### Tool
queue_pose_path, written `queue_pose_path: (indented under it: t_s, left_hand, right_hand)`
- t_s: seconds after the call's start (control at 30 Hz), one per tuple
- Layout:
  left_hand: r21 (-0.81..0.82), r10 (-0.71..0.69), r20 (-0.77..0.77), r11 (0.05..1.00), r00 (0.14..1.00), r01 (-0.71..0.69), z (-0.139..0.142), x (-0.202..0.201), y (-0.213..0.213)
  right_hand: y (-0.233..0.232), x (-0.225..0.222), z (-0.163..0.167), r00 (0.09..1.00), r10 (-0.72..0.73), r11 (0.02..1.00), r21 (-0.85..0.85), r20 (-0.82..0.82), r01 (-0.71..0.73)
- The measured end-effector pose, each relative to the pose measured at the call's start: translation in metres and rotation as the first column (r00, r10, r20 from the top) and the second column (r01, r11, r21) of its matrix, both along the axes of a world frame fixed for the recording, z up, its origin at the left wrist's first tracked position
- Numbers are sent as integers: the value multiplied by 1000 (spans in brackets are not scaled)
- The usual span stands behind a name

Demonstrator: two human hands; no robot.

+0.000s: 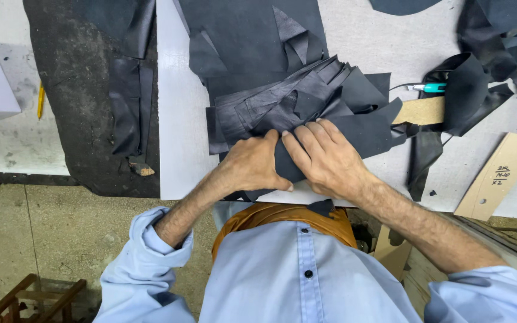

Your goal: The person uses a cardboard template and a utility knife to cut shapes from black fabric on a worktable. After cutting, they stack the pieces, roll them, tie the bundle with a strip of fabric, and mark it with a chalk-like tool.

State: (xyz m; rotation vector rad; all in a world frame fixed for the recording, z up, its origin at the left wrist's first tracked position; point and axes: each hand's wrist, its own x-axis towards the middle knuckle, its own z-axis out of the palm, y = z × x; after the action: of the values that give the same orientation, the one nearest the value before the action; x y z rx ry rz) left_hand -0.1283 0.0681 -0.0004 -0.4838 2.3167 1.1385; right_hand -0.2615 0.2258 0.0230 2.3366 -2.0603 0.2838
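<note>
A heap of black leather pieces (306, 98) lies on the white table (178, 137), crumpled and overlapping. My left hand (251, 164) pinches the near edge of the heap, fingers curled on the leather. Beside it, touching it, my right hand (324, 157) presses down flat on the same black pieces with its fingers spread over them. Both hands are at the table's near edge, in front of my light blue shirt.
A teal-handled cutter (429, 88) and a brown cardboard strip (420, 110) lie right of the heap. Cardboard templates (498, 176) sit at the right edge. More black leather (492, 42) lies far right. Dark strips (128, 101) hang at the left over a dark mat.
</note>
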Motion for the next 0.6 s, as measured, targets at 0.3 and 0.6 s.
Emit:
queue_pose_path:
  t_s: [0.3, 0.6]
  left_hand:
    - [-655, -123, -511, 697, 851, -292, 28, 22, 41]
    - [-494, -67, -293, 865, 954, -91, 5, 47, 62]
  right_hand:
    - [-26, -14, 2, 978, 13, 990, 132, 210, -42]
    - [-30, -6, 6, 958, 1, 882, 452, 285, -135]
